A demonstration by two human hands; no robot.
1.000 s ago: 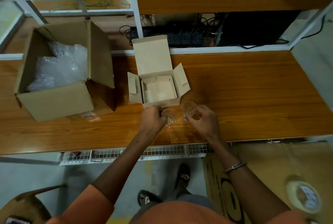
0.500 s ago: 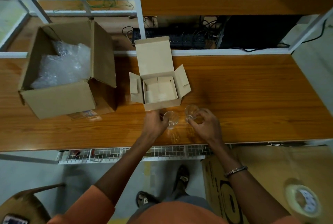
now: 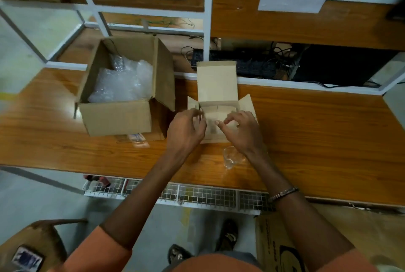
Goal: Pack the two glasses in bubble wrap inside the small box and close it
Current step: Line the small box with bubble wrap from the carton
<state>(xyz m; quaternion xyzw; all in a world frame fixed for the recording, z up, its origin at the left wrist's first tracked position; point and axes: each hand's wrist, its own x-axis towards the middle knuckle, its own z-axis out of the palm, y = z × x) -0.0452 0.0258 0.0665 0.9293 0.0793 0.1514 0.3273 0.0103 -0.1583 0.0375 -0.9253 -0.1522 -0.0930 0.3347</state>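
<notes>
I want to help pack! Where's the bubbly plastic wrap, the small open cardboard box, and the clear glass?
bubbly plastic wrap (image 3: 122, 84), head view, on its crumpled middle.
small open cardboard box (image 3: 217, 82), head view, on its raised lid flap.
clear glass (image 3: 230, 157), head view, on its side wall.

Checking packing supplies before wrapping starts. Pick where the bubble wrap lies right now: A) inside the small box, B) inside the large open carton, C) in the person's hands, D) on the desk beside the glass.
B: the bubble wrap sits piled inside the large open carton, left of the small box.
</notes>
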